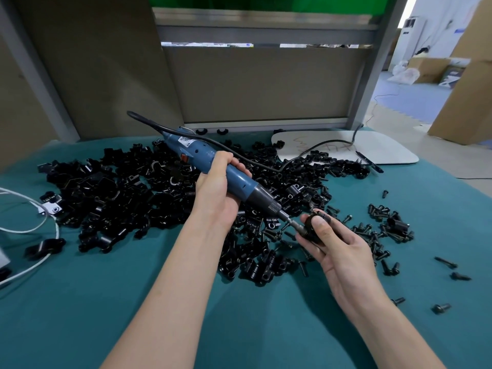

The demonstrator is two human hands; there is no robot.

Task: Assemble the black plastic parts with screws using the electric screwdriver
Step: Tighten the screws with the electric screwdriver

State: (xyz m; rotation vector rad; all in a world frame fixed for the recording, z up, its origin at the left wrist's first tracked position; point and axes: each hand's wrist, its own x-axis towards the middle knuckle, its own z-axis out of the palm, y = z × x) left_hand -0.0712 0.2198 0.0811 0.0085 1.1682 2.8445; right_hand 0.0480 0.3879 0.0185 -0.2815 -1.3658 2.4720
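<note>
Right hand (343, 257) grip clamped on black part (310, 230); left hand (215, 193) grip round electric screwdriver (247, 186); parts heap (106, 193) left, screws (378, 233) right.

Heaped black parts (119, 187) crowd mid-table; near cloth (239, 328) open.

Desk (80, 315) with a teal covering, and the loose stock lying on it.
A broad heap of black plastic parts (119, 193) covers the middle and left of the surface up to the far edge, and a smaller cluster lies nearer, right of centre. Black screws (378, 230) are strewn to the right of the heap, dense beside it and thinning to a few singles toward the right edge. A flat white board (386, 150) with scribbles rests at the far right. A white cable (40, 225) loops along the left edge.
</note>
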